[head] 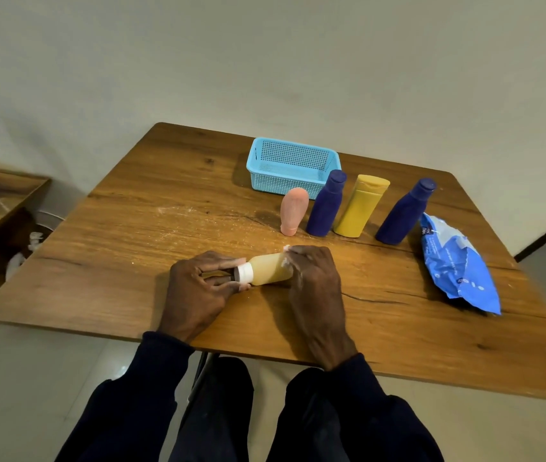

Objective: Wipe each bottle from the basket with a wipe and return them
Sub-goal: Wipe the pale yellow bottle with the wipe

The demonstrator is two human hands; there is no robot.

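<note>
A small pale-yellow bottle (270, 269) with a white cap lies sideways between my hands above the wooden table (151, 208). My left hand (198, 288) grips its cap end. My right hand (314, 281) presses a white wipe (286, 253) against the bottle's base end. Behind them stand a pink bottle (293, 211), a dark blue bottle (326, 203), a yellow bottle (361, 206) and a second dark blue bottle (404, 213). The light blue basket (255, 161) sits behind them with nothing in it.
A blue wipes packet (458, 265) lies at the right side of the table. A lower wooden shelf (1, 198) stands to the left, with white scraps (35, 240) on the floor beside it. My knees are under the table's near edge.
</note>
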